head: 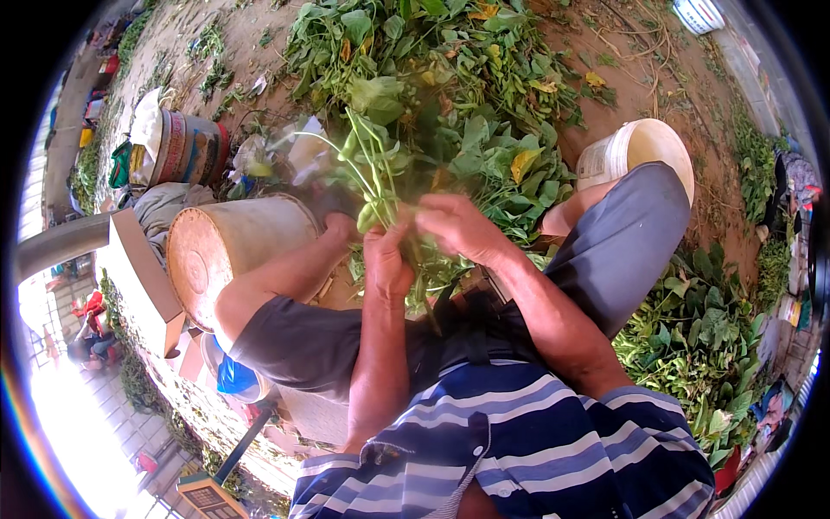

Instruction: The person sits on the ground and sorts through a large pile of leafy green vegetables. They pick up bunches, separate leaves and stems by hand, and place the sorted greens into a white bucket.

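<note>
My left hand (389, 263) grips a green bean plant stalk (375, 165) with pods and leaves, held upright over my lap. Plump green pods (367, 217) hang right by its thumb. Close beside it on the right, my right hand (462, 227) has its fingers curled near the stalk. Blur hides whether anything is between those fingers. Beyond both hands lies a big heap of leafy bean plants (480, 130), with pods and some yellow leaves.
A dirty white bucket (243, 243) lies on its side by my left leg, and another white bucket (658, 146) is tilted beyond my right knee. More bean plants (700, 331) cover the ground at right. A cardboard box (146, 279) and a printed bucket (188, 148) stand left.
</note>
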Tool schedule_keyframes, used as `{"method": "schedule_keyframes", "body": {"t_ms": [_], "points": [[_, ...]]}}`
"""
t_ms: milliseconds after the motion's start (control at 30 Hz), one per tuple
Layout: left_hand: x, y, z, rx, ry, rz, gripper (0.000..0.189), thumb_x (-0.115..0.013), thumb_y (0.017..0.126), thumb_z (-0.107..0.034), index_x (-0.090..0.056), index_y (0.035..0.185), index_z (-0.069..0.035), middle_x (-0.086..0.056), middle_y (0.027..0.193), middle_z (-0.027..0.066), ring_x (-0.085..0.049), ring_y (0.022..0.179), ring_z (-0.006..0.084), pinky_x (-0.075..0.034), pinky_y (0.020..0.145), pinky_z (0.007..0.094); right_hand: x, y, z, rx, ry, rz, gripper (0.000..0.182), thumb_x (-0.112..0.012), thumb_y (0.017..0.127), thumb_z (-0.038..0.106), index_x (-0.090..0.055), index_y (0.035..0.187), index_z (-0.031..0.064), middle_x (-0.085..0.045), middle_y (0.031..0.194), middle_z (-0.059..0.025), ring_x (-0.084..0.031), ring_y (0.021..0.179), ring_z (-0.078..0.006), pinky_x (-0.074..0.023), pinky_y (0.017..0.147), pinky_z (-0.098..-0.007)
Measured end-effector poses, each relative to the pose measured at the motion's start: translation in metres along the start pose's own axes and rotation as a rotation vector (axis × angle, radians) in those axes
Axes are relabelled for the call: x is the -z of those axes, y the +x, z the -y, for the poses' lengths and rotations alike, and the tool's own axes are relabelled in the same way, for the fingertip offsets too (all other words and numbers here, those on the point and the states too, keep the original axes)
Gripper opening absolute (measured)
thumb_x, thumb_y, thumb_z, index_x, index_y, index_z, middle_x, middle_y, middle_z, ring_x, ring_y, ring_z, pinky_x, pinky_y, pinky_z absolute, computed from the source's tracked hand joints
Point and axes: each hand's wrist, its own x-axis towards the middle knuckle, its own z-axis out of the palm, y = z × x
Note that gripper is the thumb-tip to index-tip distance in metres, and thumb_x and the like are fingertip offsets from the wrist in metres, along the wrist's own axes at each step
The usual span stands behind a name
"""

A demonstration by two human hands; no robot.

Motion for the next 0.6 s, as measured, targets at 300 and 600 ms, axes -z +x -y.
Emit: {"method": "schedule_keyframes", "body": {"t_ms": [300, 600], "points": [[0.004, 0.002, 0.002, -0.097, 0.331, 0.066, 0.012, -0.065, 0.092, -0.01, -0.062, 0.102, -0.004, -0.063, 0.089, 0.0021, -0.058, 0.075, 0.0121, -0.05, 0.068, 0.0274, 0.0, -0.003, 0.005, -0.125, 0.026, 0.014, 0.033, -0.065, 0.092, 0.036, -0.061, 0.08, 0.0062, -0.048, 0.062, 0.0049, -0.038, 0.046, -0.0028, -0.023, 0.04, -0.0211], [0.002, 0.003, -0.016, -0.011, 0.25, 0.038, 0.022, -0.055, 0.095, -0.025, -0.063, 0.093, -0.004, -0.061, 0.081, 0.0054, -0.055, 0.065, 0.0133, -0.046, 0.059, 0.0287, 0.014, -0.001, -0.002, -0.138, 0.216, 0.147, 0.029, -0.057, 0.094, 0.03, -0.056, 0.081, 0.005, -0.038, 0.059, 0.0062, -0.03, 0.045, -0.0046, -0.0232, 0.042, -0.0242]]}}
